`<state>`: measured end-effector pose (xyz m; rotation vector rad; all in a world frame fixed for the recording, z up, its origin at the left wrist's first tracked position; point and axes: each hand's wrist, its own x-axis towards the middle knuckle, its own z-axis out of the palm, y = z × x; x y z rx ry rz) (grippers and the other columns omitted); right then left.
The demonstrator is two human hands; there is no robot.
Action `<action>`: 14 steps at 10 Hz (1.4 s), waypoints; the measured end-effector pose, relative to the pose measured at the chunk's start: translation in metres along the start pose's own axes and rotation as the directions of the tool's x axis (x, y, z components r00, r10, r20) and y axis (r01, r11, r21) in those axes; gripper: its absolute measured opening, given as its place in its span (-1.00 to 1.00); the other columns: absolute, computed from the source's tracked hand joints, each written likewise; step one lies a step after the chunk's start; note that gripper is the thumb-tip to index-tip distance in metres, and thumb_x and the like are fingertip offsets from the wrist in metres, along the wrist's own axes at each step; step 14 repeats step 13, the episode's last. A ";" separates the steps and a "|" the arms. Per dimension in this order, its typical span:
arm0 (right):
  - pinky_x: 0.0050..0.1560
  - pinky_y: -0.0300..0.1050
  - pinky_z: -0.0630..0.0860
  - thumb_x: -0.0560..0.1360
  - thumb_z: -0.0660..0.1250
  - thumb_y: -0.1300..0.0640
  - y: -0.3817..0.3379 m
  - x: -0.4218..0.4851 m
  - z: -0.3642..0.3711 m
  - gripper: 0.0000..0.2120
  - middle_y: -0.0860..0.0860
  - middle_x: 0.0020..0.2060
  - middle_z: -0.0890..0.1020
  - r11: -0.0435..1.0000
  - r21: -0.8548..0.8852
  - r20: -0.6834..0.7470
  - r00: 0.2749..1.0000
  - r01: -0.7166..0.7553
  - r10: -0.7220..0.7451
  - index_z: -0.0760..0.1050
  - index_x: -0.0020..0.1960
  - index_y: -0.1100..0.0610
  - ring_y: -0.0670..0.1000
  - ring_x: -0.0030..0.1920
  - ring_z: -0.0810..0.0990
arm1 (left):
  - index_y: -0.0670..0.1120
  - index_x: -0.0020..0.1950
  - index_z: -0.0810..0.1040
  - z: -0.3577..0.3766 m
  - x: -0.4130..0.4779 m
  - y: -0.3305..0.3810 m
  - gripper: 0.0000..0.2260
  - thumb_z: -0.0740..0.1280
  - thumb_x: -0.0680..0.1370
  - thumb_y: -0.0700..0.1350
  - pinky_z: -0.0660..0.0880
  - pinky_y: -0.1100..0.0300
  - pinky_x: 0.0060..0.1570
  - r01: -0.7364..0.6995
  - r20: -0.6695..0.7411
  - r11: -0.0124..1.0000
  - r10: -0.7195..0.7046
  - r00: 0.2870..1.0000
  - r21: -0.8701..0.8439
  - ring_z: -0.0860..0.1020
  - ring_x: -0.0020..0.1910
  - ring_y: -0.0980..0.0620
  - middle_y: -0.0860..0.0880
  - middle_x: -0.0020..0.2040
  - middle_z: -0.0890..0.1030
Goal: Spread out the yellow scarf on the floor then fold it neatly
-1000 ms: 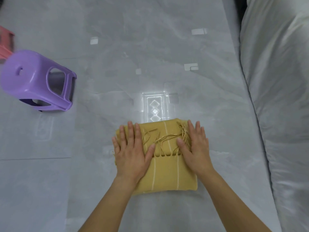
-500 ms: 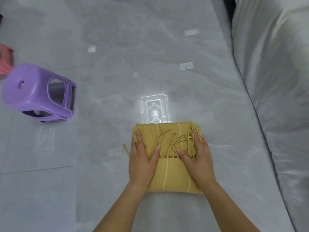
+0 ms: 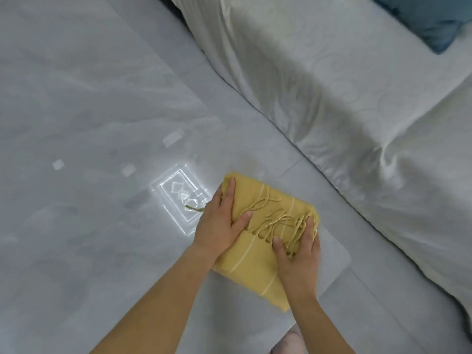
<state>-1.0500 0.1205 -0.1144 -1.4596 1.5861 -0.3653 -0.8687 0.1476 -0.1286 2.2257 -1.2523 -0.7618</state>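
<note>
Currently the soft yellow woven scarf (image 3: 255, 264) with pale stripes lies on the glossy grey tiled floor (image 3: 102, 123), folded into a compact rectangular bundle just beside the hanging white bed cover (image 3: 357, 123). A blue pillow (image 3: 434, 21) rests on the bed, well apart from the work.

Hand positions:
- The left hand (image 3: 219, 221) rests on the left edge of the bundle. Its fingers (image 3: 229, 191) lie extended along that edge and the thumb presses on the top layer.
- The right hand (image 3: 298, 254) rests on the right side. Its fingers are extended over the twisted yellow fringe (image 3: 275, 221) and the thumb is on the top layer.
- Neither hand clasps the cloth. Both press it flat against the floor.

Handling characteristics, as judged from its appearance:
- The cloth appears light, limp and thin. It will not hold a crease unaided, so the layers are likely to spring or slide apart if pressure is released unevenly.
- The tiles look smooth, so the whole bundle can skate sideways under a push.
- The fringe cords lie loose and crossed on the top layer, and one stray cord (image 3: 194, 208) sticks out on the floor at the left. Cords of this kind snag on fingers and drag the fold open.

Recommended hold: take the bundle at its two side edges, through all the layers at once, with the thumbs on top. Do not lift it by the fringe or by a single layer. Tuck the stray cord in before any final fold.

The folding appears nearly complete.
</note>
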 end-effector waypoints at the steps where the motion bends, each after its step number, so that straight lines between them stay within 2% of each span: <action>1: 0.44 0.09 0.11 0.45 0.32 -0.17 0.013 -0.007 -0.011 -0.20 -0.01 0.52 -0.03 0.998 0.058 -0.037 0.999 -0.035 0.037 -0.22 0.39 -0.36 -0.01 0.50 -0.03 | 0.22 0.50 -0.20 0.010 0.015 0.015 -0.26 0.10 0.45 0.37 0.31 0.03 0.32 -0.096 0.075 0.994 0.092 0.993 0.046 0.18 0.45 0.00 0.00 0.52 0.10; 3: 0.44 0.09 0.01 0.47 0.31 -0.13 0.035 -0.036 -0.022 -0.19 -0.02 0.52 -0.09 0.978 0.166 -0.089 0.986 -0.128 0.144 -0.25 0.41 -0.32 -0.01 0.50 -0.13 | 0.24 0.50 -0.18 0.026 0.010 0.042 -0.29 0.12 0.47 0.34 0.31 0.06 0.32 -0.231 0.194 0.971 0.216 0.957 0.061 0.19 0.45 0.04 0.03 0.52 0.11; 4: 0.44 0.10 0.01 0.46 0.28 -0.19 0.042 -0.043 -0.033 -0.20 -0.01 0.52 -0.10 0.983 0.136 -0.081 0.988 -0.122 0.133 -0.28 0.41 -0.31 0.01 0.49 -0.12 | 0.22 0.50 -0.17 0.031 -0.002 0.044 -0.30 0.10 0.47 0.35 0.34 -0.02 0.31 -0.225 0.210 0.971 0.203 0.956 0.083 0.19 0.45 0.02 0.02 0.52 0.11; 5: 0.43 0.14 0.03 0.43 0.16 -0.34 0.042 -0.043 -0.039 -0.16 0.03 0.52 -0.21 0.980 -0.149 -0.117 0.987 -0.130 0.113 -0.33 0.46 -0.19 0.07 0.50 -0.16 | 0.15 0.52 -0.14 0.029 -0.008 0.043 -0.31 0.00 0.48 0.37 0.25 -0.15 0.36 -0.208 0.165 0.947 0.171 0.971 0.244 0.10 0.49 -0.06 -0.03 0.54 0.03; 6: 0.44 0.19 -0.04 0.48 0.00 -0.39 0.039 -0.042 -0.032 -0.26 0.12 0.52 -0.14 0.913 -0.406 -0.162 0.981 0.033 -0.107 -0.20 0.51 -0.12 0.16 0.51 -0.17 | 0.10 0.53 -0.06 0.025 -0.017 0.050 -0.39 -0.06 0.54 0.30 -0.04 -0.24 0.40 -0.271 0.064 0.870 0.270 0.961 0.412 -0.07 0.52 -0.11 0.00 0.55 -0.06; 7: 0.44 0.23 -0.09 0.49 -0.07 -0.38 0.035 -0.038 -0.015 -0.34 0.12 0.52 0.01 0.826 -0.543 -0.075 0.971 0.151 -0.227 0.04 0.51 -0.12 0.20 0.50 -0.09 | 0.12 0.51 0.11 0.027 -0.019 0.044 -0.49 -0.11 0.59 0.25 0.06 -0.35 0.36 -0.479 0.203 0.731 0.439 0.875 0.485 -0.03 0.52 -0.10 0.00 0.54 0.05; 8: 0.42 0.23 -0.10 0.48 -0.08 -0.40 0.041 -0.028 -0.003 -0.34 0.09 0.51 0.07 0.777 -0.616 -0.086 0.968 0.134 -0.235 0.16 0.48 -0.11 0.19 0.50 -0.04 | 0.10 0.50 0.17 0.035 -0.011 0.029 -0.50 -0.09 0.60 0.23 0.12 -0.24 0.39 -0.528 0.268 0.696 0.456 0.848 0.487 -0.01 0.52 -0.08 -0.02 0.53 0.12; 9: 0.43 0.24 -0.11 0.47 -0.05 -0.40 0.046 -0.019 0.006 -0.34 0.06 0.51 0.06 0.732 -0.672 -0.096 0.967 0.113 -0.237 0.11 0.49 -0.14 0.18 0.50 -0.04 | 0.09 0.50 0.17 0.044 -0.008 0.021 -0.51 0.01 0.58 0.19 0.19 -0.15 0.39 -0.525 0.242 0.718 0.467 0.850 0.457 0.01 0.52 -0.08 -0.02 0.53 0.12; 10: 0.44 0.22 -0.13 0.48 -0.04 -0.39 0.049 -0.016 0.011 -0.34 0.06 0.52 0.06 0.707 -0.698 -0.087 0.967 0.112 -0.239 0.07 0.50 -0.14 0.18 0.51 -0.04 | 0.08 0.50 0.15 0.049 -0.002 0.017 -0.51 0.02 0.58 0.18 0.25 -0.18 0.35 -0.524 0.236 0.732 0.469 0.851 0.435 0.00 0.52 -0.09 -0.03 0.53 0.11; 11: 0.44 0.21 -0.14 0.47 -0.06 -0.38 0.047 -0.020 0.010 -0.34 0.07 0.51 0.08 0.697 -0.712 -0.074 0.978 0.084 -0.193 0.08 0.49 -0.14 0.18 0.50 -0.03 | 0.10 0.51 0.13 0.048 -0.008 0.016 -0.50 0.01 0.58 0.19 0.22 -0.19 0.37 -0.518 0.265 0.714 0.445 0.855 0.471 -0.02 0.52 -0.08 -0.03 0.54 0.08; 12: 0.39 0.22 -0.32 0.46 -0.18 -0.41 0.028 -0.018 -0.010 -0.35 0.02 0.53 -0.11 0.650 -0.748 0.027 0.985 0.134 -0.171 -0.11 0.50 -0.21 0.13 0.49 -0.29 | 0.13 0.52 0.05 0.036 -0.002 0.033 -0.48 -0.07 0.57 0.23 0.04 -0.16 0.41 -0.510 0.326 0.693 0.393 0.860 0.509 -0.09 0.52 -0.07 0.00 0.55 -0.01; 13: 0.37 0.28 -0.20 0.49 -0.18 -0.38 0.008 -0.051 -0.048 -0.40 0.02 0.52 0.00 0.651 -0.734 0.004 0.960 0.193 -0.280 0.05 0.48 -0.23 0.16 0.50 -0.15 | 0.13 0.52 0.02 0.003 -0.030 0.042 -0.49 -0.09 0.58 0.22 0.08 -0.17 0.40 -0.476 0.289 0.729 0.379 0.879 0.492 -0.02 0.51 -0.08 -0.04 0.54 0.06; 14: 0.37 0.28 -0.20 0.49 -0.18 -0.38 0.008 -0.051 -0.048 -0.40 0.02 0.52 0.00 0.651 -0.734 0.004 0.960 0.193 -0.280 0.05 0.48 -0.23 0.16 0.50 -0.15 | 0.13 0.52 0.02 0.003 -0.030 0.042 -0.49 -0.09 0.58 0.22 0.08 -0.17 0.40 -0.476 0.289 0.729 0.379 0.879 0.492 -0.02 0.51 -0.08 -0.04 0.54 0.06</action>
